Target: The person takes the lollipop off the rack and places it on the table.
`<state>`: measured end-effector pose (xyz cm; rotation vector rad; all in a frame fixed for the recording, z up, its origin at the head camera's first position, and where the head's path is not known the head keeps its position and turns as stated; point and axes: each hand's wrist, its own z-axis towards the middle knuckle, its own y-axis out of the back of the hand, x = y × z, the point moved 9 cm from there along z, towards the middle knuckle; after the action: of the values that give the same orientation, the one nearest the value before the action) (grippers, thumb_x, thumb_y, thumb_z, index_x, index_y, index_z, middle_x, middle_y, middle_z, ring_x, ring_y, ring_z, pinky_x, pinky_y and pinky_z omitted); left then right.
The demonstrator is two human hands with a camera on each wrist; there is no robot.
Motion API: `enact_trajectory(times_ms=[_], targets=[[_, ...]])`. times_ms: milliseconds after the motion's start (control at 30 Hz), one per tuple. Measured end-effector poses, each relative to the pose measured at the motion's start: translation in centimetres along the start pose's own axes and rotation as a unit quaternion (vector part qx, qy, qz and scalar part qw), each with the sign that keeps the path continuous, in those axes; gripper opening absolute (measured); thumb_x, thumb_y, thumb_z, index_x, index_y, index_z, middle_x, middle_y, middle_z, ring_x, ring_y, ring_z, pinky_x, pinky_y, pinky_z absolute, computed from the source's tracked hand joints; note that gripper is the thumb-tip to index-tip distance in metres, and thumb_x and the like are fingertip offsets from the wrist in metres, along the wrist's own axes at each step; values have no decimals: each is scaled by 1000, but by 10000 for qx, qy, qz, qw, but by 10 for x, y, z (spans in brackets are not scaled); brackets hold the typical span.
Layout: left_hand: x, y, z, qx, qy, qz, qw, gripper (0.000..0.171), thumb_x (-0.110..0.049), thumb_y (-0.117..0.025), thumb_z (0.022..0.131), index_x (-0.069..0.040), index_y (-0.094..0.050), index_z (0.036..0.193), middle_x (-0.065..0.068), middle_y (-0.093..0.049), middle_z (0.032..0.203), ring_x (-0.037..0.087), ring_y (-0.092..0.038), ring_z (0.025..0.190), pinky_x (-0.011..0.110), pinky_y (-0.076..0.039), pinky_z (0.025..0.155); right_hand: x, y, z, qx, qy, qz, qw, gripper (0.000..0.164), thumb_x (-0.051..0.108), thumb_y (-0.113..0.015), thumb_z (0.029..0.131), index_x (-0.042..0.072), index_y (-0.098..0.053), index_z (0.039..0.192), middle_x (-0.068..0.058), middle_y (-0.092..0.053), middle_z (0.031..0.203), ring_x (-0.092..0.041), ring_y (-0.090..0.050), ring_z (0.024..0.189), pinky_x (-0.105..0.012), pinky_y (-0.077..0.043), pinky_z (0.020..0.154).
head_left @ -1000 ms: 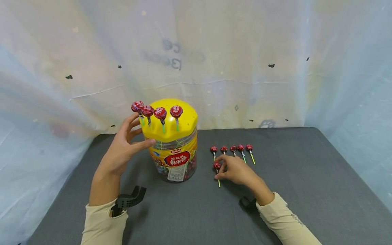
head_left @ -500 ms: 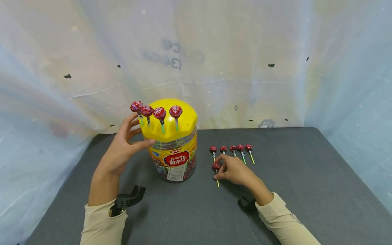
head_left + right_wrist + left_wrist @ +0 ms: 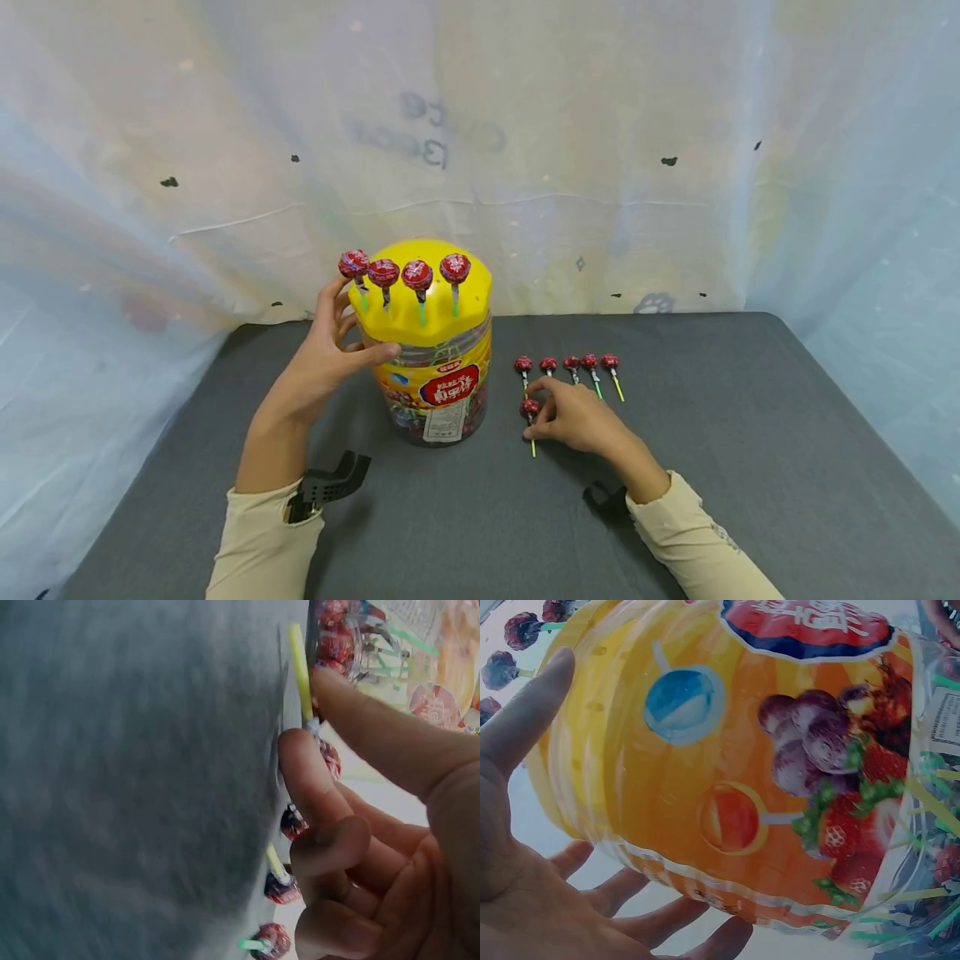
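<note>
My left hand (image 3: 322,362) spans the left side of a candy jar (image 3: 442,387), the thumb in front just under the yellow lid (image 3: 450,317) and the fingers round behind. Several red-wrapped lollipops (image 3: 417,277) stand upright in the lid along its front. In the left wrist view the jar's fruit-printed label (image 3: 739,765) faces the palm. On the grey table, my right hand (image 3: 577,415) pinches the stick of a lollipop (image 3: 529,408) between thumb and forefinger. That lollipop lies flat, its stick (image 3: 300,671) pointing towards the body.
Behind the right hand several lollipops (image 3: 590,361) lie in a row on the dark grey tabletop (image 3: 720,417), sticks towards the body. A pale plastic sheet (image 3: 570,150) hangs behind and at both sides of the table.
The jar has shifted slightly right and turned, its label and the lollipops in its lid moving right. My left hand has moved along with it. The right hand is nearly still.
</note>
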<state>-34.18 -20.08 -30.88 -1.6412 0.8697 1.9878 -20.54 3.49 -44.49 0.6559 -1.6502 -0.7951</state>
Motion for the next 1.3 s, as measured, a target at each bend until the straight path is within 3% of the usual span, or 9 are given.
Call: enact_trajectory(times_ms=[367, 533, 667, 833, 1033, 1300], targets=[[7, 2, 8, 153, -87, -173, 9997, 94, -5, -70, 90, -35, -8, 154, 5, -15, 164, 33, -15, 150, 64, -20, 116, 13, 16, -8, -274, 138, -67, 9995, 60, 28, -83, 81, 14, -58, 134, 10, -71, 78, -6, -57, 63, -27, -46, 61], [7, 7, 8, 195, -43, -149, 9997, 97, -4, -70, 90, -37, -5, 155, 3, -17, 158, 26, -30, 138, 45, -37, 106, 27, 30, -14, -591, 323, -23, 9977, 55, 29, -80, 84, 17, -59, 133, 10, -72, 82, -5, -59, 65, -28, -47, 62], [7, 9, 8, 318, -68, -111, 9994, 93, -4, -69, 91, -34, -8, 155, 1, -23, 151, 22, -36, 128, 34, -43, 96, 41, 40, -21, -860, 505, 60, 9950, 54, 30, -80, 85, 20, -58, 134, 12, -72, 84, -7, -59, 64, -26, -46, 59], [6, 7, 12, 463, -204, -246, 9984, 89, -3, -68, 91, -31, -13, 155, 3, -25, 153, 23, -33, 132, 44, -37, 100, 61, 52, -34, -1226, 776, 116, 9893, 50, 30, -78, 87, 24, -57, 131, 17, -71, 83, -7, -51, 56, -24, -42, 54], [6, 3, 16, 595, -310, -595, 9960, 93, 1, -68, 89, -31, -10, 154, 6, -23, 160, 29, -24, 145, 62, -17, 116, 91, 77, -59, -1857, 1350, 257, 9729, 48, 24, -77, 88, 23, -56, 131, 17, -68, 83, -2, -55, 65, -23, -47, 60], [0, 6, 17, 725, -299, -411, 9961, 100, 2, -71, 87, -33, -8, 156, 8, -29, 157, 27, -34, 138, 63, -23, 114, 133, 104, -66, -2805, 1979, 479, 9380, 47, 24, -74, 90, 23, -56, 133, 13, -69, 89, -4, -51, 68, -23, -42, 60]])
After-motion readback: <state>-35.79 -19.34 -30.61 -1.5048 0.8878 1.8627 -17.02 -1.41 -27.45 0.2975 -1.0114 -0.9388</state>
